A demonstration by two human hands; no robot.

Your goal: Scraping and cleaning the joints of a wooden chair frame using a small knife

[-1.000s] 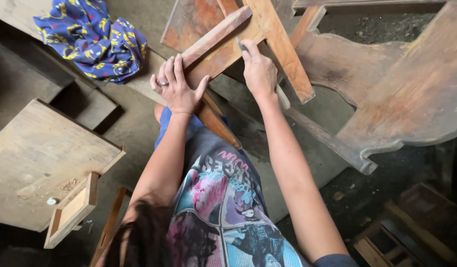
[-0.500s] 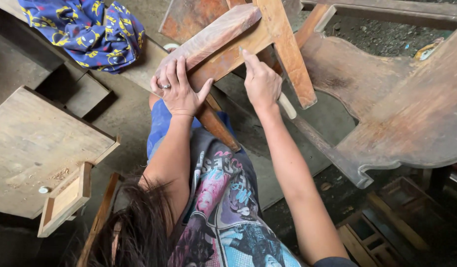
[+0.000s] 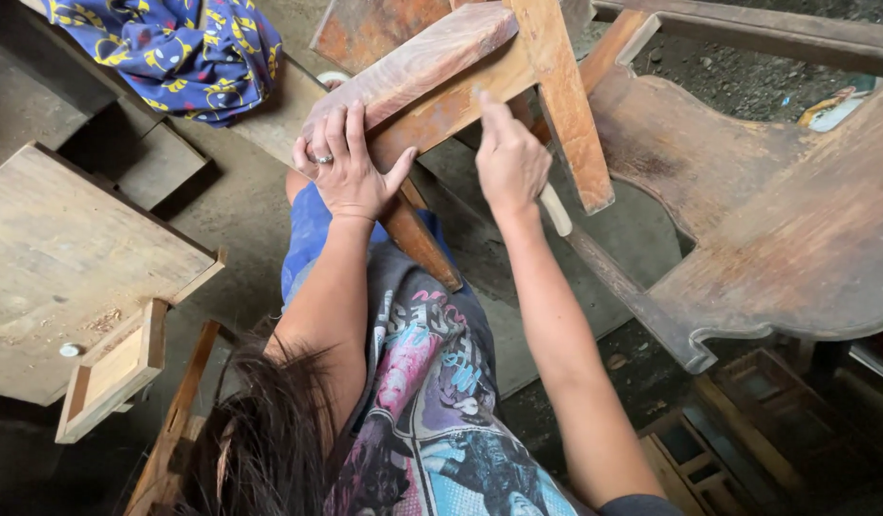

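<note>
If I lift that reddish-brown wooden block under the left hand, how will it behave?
The reddish-brown wooden block looks thick and solid, so probably stiff and fairly heavy. Its flat faces suggest it won't roll. The left hand presses its end where it rests on the crossed wooden slats, so it may slide or tip once released.

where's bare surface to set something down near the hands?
Free: the flat wooden board at left, bare between the blue patterned cloth and the small wooden frame. Crowded: left hand and right hand sit on crossed wooden pieces, curved plank close beside.
</note>
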